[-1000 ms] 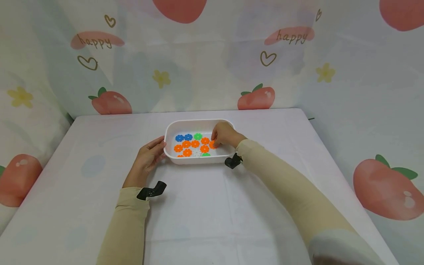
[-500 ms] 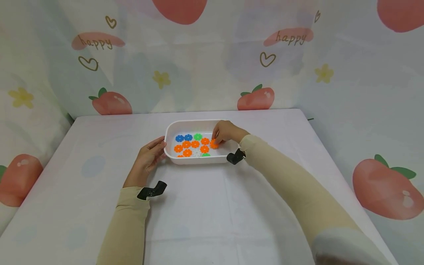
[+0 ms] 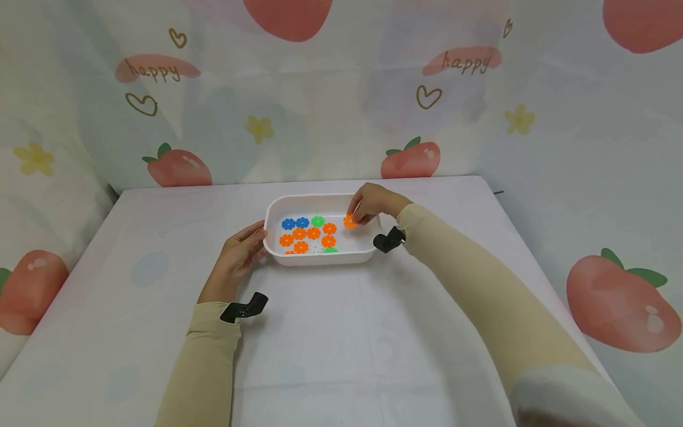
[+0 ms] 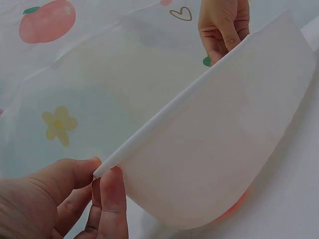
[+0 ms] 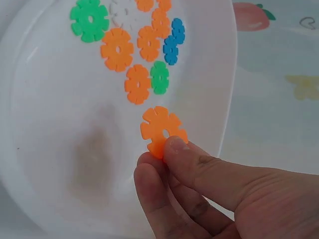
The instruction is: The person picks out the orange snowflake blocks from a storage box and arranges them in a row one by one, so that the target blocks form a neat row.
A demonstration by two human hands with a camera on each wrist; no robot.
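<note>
My left hand (image 3: 235, 255) holds the left end of a white plastic tray (image 3: 320, 260). In the left wrist view its thumb and fingers pinch the tray's rim (image 4: 164, 110). Over the tray's right end, my right hand (image 3: 375, 200) pinches an orange notched snowflake disc (image 5: 155, 123) between thumb and fingertips, raised above the tray floor. Further orange discs (image 5: 117, 49) lie flat inside, with two blue discs (image 5: 171, 51), green discs (image 5: 159, 78) and pale white ones (image 5: 124, 14). Fingers hide the held disc's lower edge.
A white cloth covers the table (image 3: 315, 344) beneath the tray. Behind it hangs a printed backdrop (image 3: 331, 118) with peaches, flowers and hearts. Each wrist carries a black camera mount (image 3: 245, 307).
The right hand has lifted the orange disc off the tray floor and moved slightly up and to the right. The left hand stays at the tray's left end.
</note>
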